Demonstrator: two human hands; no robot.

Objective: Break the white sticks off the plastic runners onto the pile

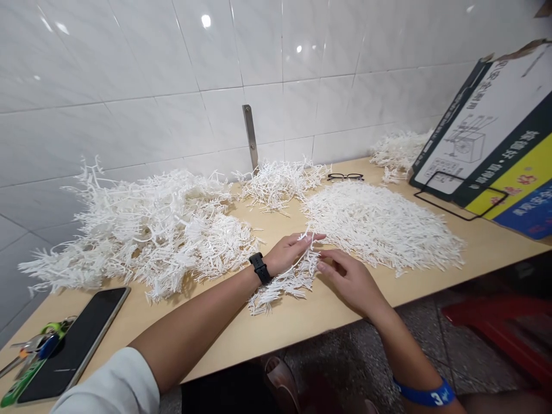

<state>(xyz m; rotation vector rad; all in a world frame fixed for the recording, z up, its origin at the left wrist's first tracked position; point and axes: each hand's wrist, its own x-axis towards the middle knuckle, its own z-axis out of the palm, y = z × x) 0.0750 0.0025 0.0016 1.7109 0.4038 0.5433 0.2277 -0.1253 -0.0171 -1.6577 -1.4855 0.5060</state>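
My left hand (290, 254), with a black watch on its wrist, is closed on a white branched plastic piece (303, 236) between thumb and fingers. Close beside it on the right, my right hand (351, 280) has its fingers curled, thumb and forefinger tips at the edge of the white twigs; what they pinch is too small to make out. Under and between the hands lies a small heap of loose white plastic twigs (280, 290). A large tangled pile of white branched pieces (159, 224) rises to the left. To the right spreads a flatter pile of short white pieces (383, 224).
Black-framed glasses (345, 177) and another white heap (280, 181) lie near the tiled wall. A phone (75, 345) and keys (37, 348) are at the left front. A printed cardboard box (487, 144) leans at the right; a red stool (495, 316) stands below.
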